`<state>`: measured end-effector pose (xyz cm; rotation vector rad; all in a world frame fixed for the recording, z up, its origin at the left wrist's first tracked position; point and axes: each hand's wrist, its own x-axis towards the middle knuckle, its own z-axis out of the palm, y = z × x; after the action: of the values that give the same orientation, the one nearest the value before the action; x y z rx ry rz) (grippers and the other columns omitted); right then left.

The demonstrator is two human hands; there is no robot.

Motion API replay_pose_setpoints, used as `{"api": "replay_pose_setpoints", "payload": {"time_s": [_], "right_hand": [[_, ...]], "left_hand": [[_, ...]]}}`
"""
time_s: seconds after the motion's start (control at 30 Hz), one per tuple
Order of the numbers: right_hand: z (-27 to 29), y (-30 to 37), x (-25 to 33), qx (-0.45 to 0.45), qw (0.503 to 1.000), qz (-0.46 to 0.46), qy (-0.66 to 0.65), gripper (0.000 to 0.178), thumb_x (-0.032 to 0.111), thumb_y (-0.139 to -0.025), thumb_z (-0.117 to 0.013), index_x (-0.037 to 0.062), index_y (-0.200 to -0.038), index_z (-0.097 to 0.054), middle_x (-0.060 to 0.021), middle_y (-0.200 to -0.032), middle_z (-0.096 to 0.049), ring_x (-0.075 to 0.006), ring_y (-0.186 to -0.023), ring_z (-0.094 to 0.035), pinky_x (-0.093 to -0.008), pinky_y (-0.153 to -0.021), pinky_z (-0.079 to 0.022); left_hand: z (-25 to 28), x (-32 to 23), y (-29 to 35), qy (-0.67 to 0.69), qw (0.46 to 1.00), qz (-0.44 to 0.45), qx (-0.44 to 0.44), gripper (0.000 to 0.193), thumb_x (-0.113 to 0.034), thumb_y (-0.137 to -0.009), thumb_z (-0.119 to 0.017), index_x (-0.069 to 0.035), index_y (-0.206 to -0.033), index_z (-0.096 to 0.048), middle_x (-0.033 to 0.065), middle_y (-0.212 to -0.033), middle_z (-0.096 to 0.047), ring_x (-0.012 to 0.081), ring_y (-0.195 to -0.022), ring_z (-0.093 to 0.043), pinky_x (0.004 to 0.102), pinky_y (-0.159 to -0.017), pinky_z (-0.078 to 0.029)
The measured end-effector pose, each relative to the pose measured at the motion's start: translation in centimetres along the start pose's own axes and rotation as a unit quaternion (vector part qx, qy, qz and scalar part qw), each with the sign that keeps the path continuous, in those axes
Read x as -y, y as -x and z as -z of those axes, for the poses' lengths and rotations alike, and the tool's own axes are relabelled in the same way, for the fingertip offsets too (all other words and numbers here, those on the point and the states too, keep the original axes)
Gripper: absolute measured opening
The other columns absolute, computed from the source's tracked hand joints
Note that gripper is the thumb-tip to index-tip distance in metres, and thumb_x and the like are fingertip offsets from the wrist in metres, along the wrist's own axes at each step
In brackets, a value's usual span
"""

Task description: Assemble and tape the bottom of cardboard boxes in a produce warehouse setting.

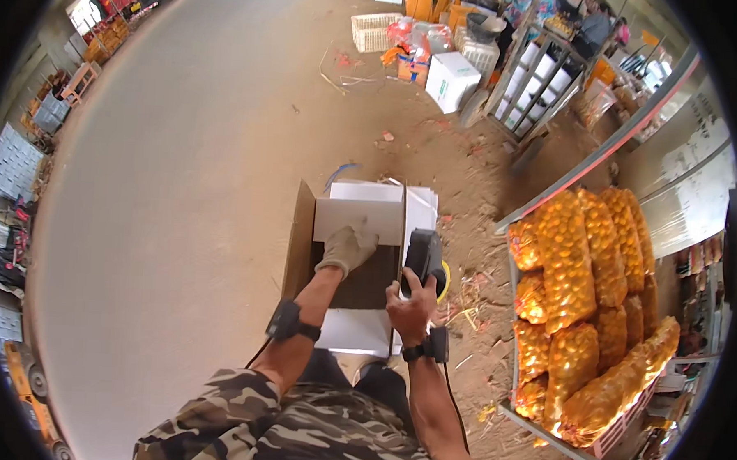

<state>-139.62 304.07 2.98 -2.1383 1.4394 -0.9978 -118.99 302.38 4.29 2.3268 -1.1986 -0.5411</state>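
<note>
Left hand (347, 252), grip unclear, is at an open box (348, 215); right hand (413, 308), apart, grips a black tool (423, 253); produce-filled sacks (566, 271) lie at four o'clock.

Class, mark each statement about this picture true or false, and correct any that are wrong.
1. The left hand wears a pale glove. True.
2. The right hand is gloved too. False: its fingers are bare.
3. The cardboard box is open at the top. True.
4. The black tool is left of that box. False: it is on the box's right side.
5. Bags of yellow-orange round items are piled to the person's right. True.
</note>
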Motion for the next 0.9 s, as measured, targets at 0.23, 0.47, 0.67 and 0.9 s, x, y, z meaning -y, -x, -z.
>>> {"api": "replay_pose_setpoints", "payload": {"time_s": [0.23, 0.47, 0.67, 0.9], "right_hand": [[0.6, -0.6, 1.2, 0.005, 0.999, -0.015, -0.044, 0.040, 0.022, -0.079, -0.081, 0.0142, -0.119, -0.080, -0.0256, -0.106, -0.064, -0.0491, -0.086, -0.068, -0.0562, -0.075, -0.058], [1.8, 0.6, -2.4, -0.005, 0.998, -0.010, -0.064, 0.039, 0.023, -0.079, -0.082, 0.0142, -0.117, -0.081, -0.0250, -0.104, -0.064, -0.0473, -0.081, -0.066, -0.0557, -0.072, -0.056], [1.2, 0.7, -0.2, 0.001, 1.000, -0.008, -0.006, 0.040, 0.023, -0.079, -0.080, 0.0141, -0.118, -0.080, -0.0260, -0.106, -0.063, -0.0462, -0.083, -0.065, -0.0542, -0.076, -0.055], [1.0, 0.4, 0.2, 0.001, 1.000, 0.027, 0.013, 0.039, 0.022, -0.078, -0.080, 0.0113, -0.116, -0.080, -0.0272, -0.105, -0.064, -0.0466, -0.082, -0.066, -0.0547, -0.074, -0.055]], "left_hand": [[8.7, 5.3, 9.5, 0.056, 0.972, -0.079, -0.212, 0.070, -0.032, -0.092, -0.080, -0.002, -0.151, -0.057, 0.0276, -0.160, -0.051, 0.0506, -0.148, -0.046, 0.0540, -0.125, -0.038], [-2.5, 4.2, 15.4, -0.189, 0.943, -0.265, 0.074, 0.065, -0.033, -0.090, -0.078, -0.008, -0.148, -0.061, 0.0225, -0.148, -0.061, 0.0408, -0.142, -0.056, 0.0546, -0.118, -0.042], [-7.5, 4.1, 15.8, -0.195, 0.958, -0.207, 0.038, 0.049, -0.021, -0.097, -0.070, -0.006, -0.143, -0.064, 0.0202, -0.147, -0.063, 0.0401, -0.142, -0.056, 0.0564, -0.117, -0.043], [9.1, 5.8, 12.9, 0.013, 0.962, -0.078, -0.260, 0.072, -0.020, -0.096, -0.076, 0.007, -0.156, -0.050, 0.0271, -0.163, -0.051, 0.0459, -0.152, -0.047, 0.0508, -0.127, -0.038]]}}
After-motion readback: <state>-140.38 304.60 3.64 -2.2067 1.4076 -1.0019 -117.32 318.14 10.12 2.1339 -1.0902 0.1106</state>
